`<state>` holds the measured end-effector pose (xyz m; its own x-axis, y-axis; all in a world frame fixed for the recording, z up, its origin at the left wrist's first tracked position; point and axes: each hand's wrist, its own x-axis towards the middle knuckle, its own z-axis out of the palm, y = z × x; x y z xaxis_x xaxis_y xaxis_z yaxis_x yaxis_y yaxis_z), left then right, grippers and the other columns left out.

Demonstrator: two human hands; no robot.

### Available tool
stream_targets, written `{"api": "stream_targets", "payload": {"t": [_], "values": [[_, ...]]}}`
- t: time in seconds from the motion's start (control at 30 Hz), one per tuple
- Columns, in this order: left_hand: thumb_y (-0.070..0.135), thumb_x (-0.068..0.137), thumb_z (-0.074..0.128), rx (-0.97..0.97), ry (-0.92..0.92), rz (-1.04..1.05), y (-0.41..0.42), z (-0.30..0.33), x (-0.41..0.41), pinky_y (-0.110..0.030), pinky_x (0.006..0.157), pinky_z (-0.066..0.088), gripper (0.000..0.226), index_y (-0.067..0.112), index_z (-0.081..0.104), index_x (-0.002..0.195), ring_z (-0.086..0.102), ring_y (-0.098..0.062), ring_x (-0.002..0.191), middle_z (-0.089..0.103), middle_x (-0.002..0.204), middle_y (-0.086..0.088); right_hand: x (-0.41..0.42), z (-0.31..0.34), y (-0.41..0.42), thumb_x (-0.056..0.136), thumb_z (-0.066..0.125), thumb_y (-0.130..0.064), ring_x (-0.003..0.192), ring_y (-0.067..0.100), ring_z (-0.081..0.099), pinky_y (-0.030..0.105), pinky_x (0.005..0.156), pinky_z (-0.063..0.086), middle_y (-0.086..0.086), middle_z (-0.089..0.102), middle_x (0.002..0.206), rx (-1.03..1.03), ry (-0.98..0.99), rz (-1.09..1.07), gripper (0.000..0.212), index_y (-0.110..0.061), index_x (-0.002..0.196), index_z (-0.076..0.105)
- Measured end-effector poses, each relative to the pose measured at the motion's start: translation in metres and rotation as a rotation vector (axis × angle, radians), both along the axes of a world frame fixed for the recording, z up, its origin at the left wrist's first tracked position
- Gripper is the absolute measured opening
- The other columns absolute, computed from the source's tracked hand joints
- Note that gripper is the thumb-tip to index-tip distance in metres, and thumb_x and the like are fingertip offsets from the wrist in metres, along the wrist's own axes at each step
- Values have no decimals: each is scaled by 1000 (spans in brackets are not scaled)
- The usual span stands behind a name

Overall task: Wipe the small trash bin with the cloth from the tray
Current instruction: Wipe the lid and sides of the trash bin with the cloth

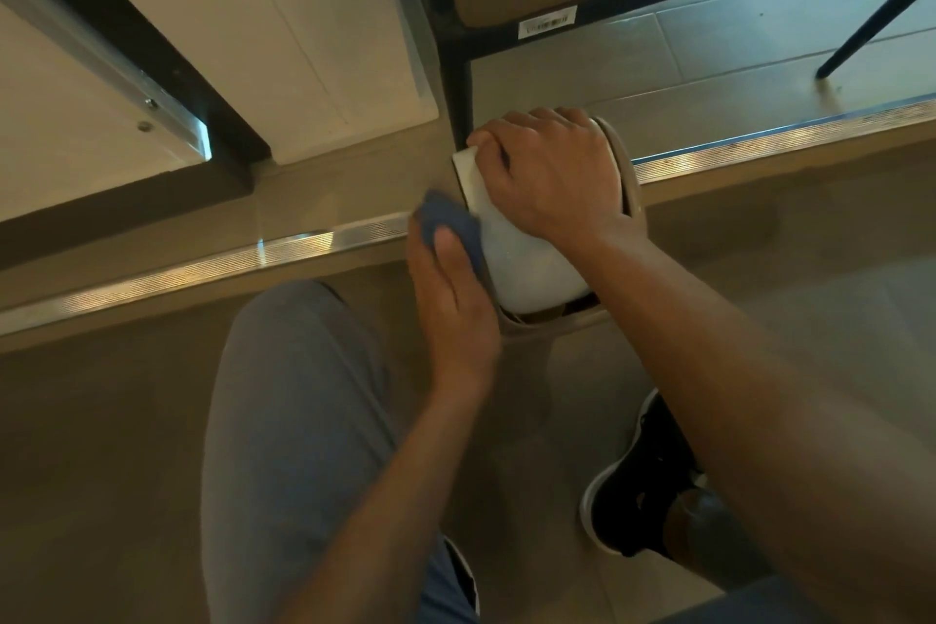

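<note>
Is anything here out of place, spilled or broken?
Nothing stands out. The small trash bin looks intact; the right hand holds its top and the left hand presses the blue cloth to its side. No spill shows.

Glossy white plastic bin lid [521, 258], soft blue cloth [451, 223].
</note>
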<state>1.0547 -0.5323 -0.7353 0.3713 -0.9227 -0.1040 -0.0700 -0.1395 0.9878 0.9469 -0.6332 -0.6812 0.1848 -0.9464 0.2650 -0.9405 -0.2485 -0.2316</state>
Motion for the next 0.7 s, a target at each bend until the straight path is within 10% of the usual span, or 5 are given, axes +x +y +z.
{"api": "stream_targets", "payload": {"t": [0.17,0.27,0.4,0.53,0.7], "values": [[49,106,28,23,-46,-21,14,3,-4,-19,117,30,57,22,31,156,36,-3,143,38,159,3,0,-1,0,103,35,-35,99,20,67,39,97,43,-2,74,107,0,5,-6,41,-22,109,73],[39,111,26,178,-20,13,-61,18,15,-1,91,33,48,15,47,148,41,1,124,50,143,5,2,-4,-3,103,33,-35,98,21,67,40,94,44,-1,74,105,-23,-2,-34,42,-23,107,73],[45,109,26,55,55,29,-40,12,7,-9,99,33,44,23,47,141,49,14,117,55,133,15,5,-2,-4,104,33,-35,96,22,67,41,94,45,0,75,105,-26,3,-50,44,-22,106,74],[45,107,30,-48,-162,-30,54,-11,-16,-14,118,20,49,46,17,154,21,2,149,21,166,5,3,-1,-4,104,33,-36,98,22,67,42,97,43,0,75,107,-10,0,-39,43,-21,109,73],[39,111,28,139,-5,72,-38,16,8,-13,100,34,47,15,49,145,51,4,119,55,132,15,3,-3,-5,104,32,-36,97,22,67,42,95,45,0,74,106,-28,1,-43,44,-21,108,73]]}}
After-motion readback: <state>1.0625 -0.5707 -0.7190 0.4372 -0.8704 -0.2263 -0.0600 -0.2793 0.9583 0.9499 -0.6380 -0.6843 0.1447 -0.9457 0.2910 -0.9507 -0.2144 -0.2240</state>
